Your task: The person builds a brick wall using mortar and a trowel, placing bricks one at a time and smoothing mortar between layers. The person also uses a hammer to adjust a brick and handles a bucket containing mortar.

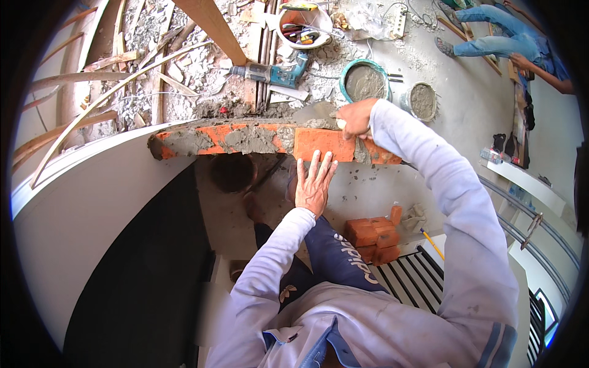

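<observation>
A row of orange bricks [215, 140] tops a low wall, with grey mortar smeared over the left ones. A clean orange brick [322, 144] sits at the right end of the row. My left hand [315, 184] lies flat, fingers spread, against the near face of this brick. My right hand [356, 116] is above the brick's far right corner, closed on the handle of a trowel [314, 112] whose grey blade points left over the mortar.
Behind the wall stand a teal-rimmed mortar bucket [364, 80], a smaller mortar pot [422, 101], a blue power drill [276, 73] and a white tool bucket [304, 27]. Rubble and planks [153, 67] lie at left. Spare bricks [374, 236] are stacked below. Another person [497, 37] crouches at upper right.
</observation>
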Available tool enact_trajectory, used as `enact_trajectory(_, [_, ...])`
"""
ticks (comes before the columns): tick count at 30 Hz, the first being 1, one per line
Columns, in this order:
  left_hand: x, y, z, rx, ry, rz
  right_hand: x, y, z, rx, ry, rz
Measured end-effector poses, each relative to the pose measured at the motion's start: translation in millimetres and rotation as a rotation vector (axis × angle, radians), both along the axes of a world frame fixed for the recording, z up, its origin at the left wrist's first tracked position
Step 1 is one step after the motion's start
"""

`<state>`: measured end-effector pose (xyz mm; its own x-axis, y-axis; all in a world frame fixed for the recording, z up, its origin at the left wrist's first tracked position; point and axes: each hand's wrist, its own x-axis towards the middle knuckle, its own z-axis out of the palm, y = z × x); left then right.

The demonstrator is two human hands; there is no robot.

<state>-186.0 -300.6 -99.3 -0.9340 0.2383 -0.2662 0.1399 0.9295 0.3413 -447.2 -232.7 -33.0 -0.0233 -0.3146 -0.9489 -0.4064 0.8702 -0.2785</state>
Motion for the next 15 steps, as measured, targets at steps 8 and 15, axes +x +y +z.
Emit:
enact_trajectory(8, [-5,-4,2,0.011,0.025,-0.04,-26,77,12,-0.148,-0.593,-0.733])
enact_trajectory(15, [-5,-23,1,-0.145,0.053,-0.126,121,174,69,-0.955,0.534,-0.373])
